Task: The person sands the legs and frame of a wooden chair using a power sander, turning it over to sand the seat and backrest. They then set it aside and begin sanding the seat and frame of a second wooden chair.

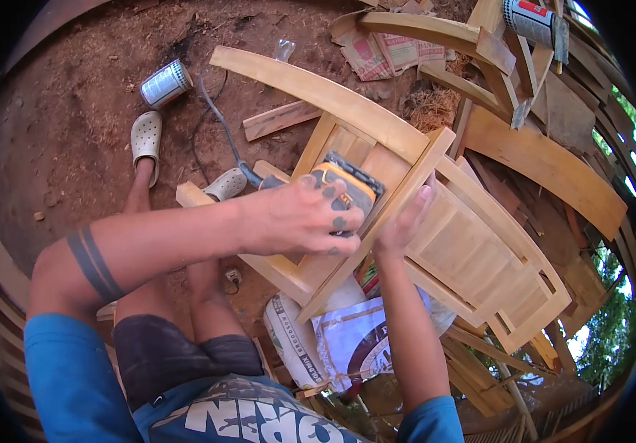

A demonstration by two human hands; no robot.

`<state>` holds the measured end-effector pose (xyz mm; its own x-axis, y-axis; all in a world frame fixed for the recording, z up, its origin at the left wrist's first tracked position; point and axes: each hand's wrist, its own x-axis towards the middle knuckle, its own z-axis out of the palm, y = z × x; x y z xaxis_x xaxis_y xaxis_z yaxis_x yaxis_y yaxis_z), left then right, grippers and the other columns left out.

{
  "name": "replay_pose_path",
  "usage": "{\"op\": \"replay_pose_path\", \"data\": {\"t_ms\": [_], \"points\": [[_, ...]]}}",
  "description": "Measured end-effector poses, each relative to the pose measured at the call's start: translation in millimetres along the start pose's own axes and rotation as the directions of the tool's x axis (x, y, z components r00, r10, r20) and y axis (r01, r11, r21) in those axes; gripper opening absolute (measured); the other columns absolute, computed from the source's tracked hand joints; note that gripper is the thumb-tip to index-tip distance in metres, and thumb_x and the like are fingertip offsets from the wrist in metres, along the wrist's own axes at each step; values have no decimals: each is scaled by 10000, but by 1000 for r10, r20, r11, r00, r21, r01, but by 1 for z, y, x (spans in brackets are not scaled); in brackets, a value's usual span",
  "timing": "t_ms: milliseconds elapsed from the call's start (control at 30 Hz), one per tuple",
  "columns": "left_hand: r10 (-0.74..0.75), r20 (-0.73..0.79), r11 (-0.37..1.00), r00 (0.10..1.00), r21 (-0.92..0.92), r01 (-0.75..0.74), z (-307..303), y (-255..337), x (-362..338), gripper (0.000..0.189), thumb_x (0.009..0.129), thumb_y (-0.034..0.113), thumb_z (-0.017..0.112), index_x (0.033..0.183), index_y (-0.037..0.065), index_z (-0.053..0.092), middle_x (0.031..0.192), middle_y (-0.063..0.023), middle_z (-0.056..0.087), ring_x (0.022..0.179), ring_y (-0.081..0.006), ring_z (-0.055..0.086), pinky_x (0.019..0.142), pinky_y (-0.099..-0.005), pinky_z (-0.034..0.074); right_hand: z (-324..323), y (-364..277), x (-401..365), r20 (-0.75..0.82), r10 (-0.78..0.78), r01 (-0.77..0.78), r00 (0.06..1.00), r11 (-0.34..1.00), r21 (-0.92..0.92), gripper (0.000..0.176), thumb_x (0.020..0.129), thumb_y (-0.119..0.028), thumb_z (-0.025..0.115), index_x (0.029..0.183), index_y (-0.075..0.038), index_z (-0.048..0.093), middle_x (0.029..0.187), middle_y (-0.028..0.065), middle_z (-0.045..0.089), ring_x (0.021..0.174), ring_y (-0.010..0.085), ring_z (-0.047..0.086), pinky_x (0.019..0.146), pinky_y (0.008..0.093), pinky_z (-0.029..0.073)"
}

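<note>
My left hand [316,218] is wrapped round a yellow and black power sander [351,184], its fingers over the top of the body. The sander lies against a slatted panel of a pale wooden furniture frame [318,88]. At the edge of the long rail [406,188], my right hand [401,225] grips the wood, some of its fingers hidden. Beyond that hand extends another slatted panel [465,247] with a curved outer rail. A cord [222,122] runs from the sander's rear across the dirt.
A metal can [165,85] lies on the dirt near my clog [146,140]. A loose board [281,119] is behind the frame. Printed sacks [351,340] lie below it. Curved wood pieces [547,173] and another can [528,20] with a brush are at right.
</note>
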<state>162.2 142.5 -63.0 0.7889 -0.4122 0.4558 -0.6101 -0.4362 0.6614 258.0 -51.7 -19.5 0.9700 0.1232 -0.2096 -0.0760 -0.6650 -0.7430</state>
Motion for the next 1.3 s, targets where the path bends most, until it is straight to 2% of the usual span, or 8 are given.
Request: {"op": "replay_pose_path", "data": {"t_ms": [300, 467, 700, 800, 967, 1200, 1300], "points": [[-73, -6, 997, 997, -13, 73, -12, -18, 8, 328, 859, 158, 575, 1172, 246, 533, 1193, -69, 488, 1073, -326, 560, 664, -369, 573, 1, -2, 0, -5, 13, -13, 1000, 1000, -11, 629, 1081, -411, 250, 1514, 44, 295, 1564, 185, 317, 1453, 283, 305, 1193, 401, 239], [-50, -25, 999, 998, -13, 50, -15, -24, 15, 291, 864, 161, 575, 1146, 226, 542, 1181, -65, 499, 1076, -330, 560, 673, -370, 565, 0, -3, -1, 13, 57, -58, 998, 996, 66, 638, 1081, -429, 246, 1527, 27, 272, 1559, 178, 319, 1435, 274, 330, 1182, 397, 268], [-34, -112, 999, 993, -22, 32, -16, -27, 28, 290, 849, 149, 596, 1126, 212, 536, 1163, -72, 515, 1053, -364, 586, 679, -390, 567, 1, -4, -1, 26, 40, -41, 999, 998, 54, 633, 1082, -430, 232, 1525, 20, 277, 1559, 172, 321, 1432, 275, 333, 1182, 402, 269], [-60, -36, 997, 998, -44, 58, -18, -26, 25, 329, 838, 137, 608, 1149, 215, 535, 1189, -78, 519, 1056, -375, 585, 675, -397, 568, 0, -5, -2, 20, 44, -44, 999, 999, 24, 630, 1082, -427, 232, 1524, 20, 279, 1561, 171, 320, 1439, 276, 324, 1186, 403, 260], [-120, -18, 989, 993, -89, 118, -15, -26, 17, 382, 824, 129, 622, 1185, 216, 535, 1238, -83, 520, 1071, -381, 579, 673, -399, 569, -3, -4, 0, 12, 30, -30, 999, 998, -57, 622, 1083, -417, 230, 1526, 17, 276, 1562, 171, 320, 1445, 277, 315, 1191, 405, 247], [-82, -40, 996, 996, -45, 80, -13, -22, 24, 412, 817, 124, 631, 1204, 236, 543, 1248, -86, 519, 1083, -391, 569, 686, -410, 572, 2, -5, -1, 10, 60, -61, 998, 996, 65, 616, 1081, -408, 233, 1520, 19, 295, 1564, 174, 319, 1445, 280, 315, 1189, 405, 250], [-157, 16, 982, 987, -104, 158, -13, -22, 18, 428, 809, 124, 649, 1210, 234, 548, 1245, -86, 518, 1080, -390, 561, 705, -421, 575, 1, -4, -1, 12, 51, -52, 999, 998, 46, 618, 1081, -412, 235, 1517, 21, 302, 1563, 175, 320, 1445, 281, 315, 1189, 404, 249]]}}
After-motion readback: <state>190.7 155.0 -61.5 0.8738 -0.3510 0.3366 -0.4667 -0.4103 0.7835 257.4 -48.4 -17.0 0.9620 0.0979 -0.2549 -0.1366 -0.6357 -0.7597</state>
